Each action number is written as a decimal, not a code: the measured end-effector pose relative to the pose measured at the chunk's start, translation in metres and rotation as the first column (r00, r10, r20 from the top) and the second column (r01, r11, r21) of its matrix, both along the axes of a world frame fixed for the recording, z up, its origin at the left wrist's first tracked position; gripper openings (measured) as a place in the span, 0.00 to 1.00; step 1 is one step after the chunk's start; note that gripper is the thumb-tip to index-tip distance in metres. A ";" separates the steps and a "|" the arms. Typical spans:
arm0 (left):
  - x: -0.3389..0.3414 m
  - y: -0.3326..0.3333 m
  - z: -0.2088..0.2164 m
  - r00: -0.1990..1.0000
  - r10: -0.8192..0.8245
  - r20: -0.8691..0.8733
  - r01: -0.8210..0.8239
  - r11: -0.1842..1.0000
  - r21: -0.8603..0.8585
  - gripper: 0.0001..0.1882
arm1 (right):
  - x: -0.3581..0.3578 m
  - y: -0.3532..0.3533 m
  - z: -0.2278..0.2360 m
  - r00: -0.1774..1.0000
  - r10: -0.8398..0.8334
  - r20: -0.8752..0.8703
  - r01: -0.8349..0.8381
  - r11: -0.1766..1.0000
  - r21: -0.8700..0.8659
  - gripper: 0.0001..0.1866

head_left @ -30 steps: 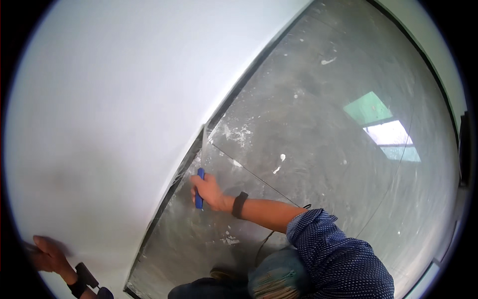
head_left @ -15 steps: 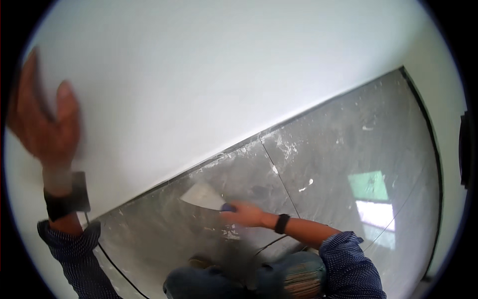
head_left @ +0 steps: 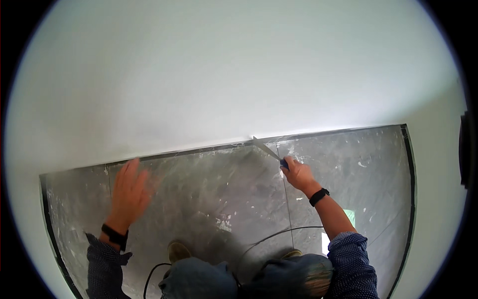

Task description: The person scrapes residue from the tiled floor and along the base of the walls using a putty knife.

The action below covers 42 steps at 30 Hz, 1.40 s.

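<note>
My right hand (head_left: 300,175) is closed round the dark blue handle of a putty knife (head_left: 267,149). The metal blade is seen nearly edge-on, and its tip reaches the foot of the white wall (head_left: 239,74), where wall and floor meet. Off to the left, my left hand (head_left: 130,192) hangs over the grey floor with its fingers stretched out and somewhat blurred. Nothing is in it. Dark bands circle both wrists.
White spots and smears mark the grey tiled floor (head_left: 199,184). A dark strip (head_left: 209,149) runs along the wall's foot. Black cable (head_left: 279,232) lies near my knees (head_left: 199,279) and a brown shoe (head_left: 178,250). Side walls rise left and right.
The left hand has come away from the wall, down and to the right. My right hand has carried the putty knife up and right to the wall's base, turning the blade edge-on.
</note>
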State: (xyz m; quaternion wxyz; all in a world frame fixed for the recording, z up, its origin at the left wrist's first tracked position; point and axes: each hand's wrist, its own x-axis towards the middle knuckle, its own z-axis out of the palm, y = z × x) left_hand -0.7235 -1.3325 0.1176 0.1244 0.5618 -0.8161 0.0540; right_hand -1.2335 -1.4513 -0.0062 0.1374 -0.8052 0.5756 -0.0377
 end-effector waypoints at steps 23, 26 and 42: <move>0.194 0.315 -0.162 0.214 0.970 0.116 -0.909 0.154 0.387 0.31 | 0.352 0.042 -0.024 0.967 0.251 0.050 -0.256 0.951 0.171 0.17; 0.222 0.326 -0.169 0.092 0.992 0.092 -0.936 0.054 0.348 0.34 | 0.403 0.049 -0.024 0.957 0.290 0.030 -0.291 0.943 0.163 0.18; 0.296 0.313 -0.235 -0.365 0.929 0.064 -0.920 -0.370 0.128 0.36 | 0.714 0.117 -0.032 0.914 0.356 0.196 -0.385 0.913 0.138 0.20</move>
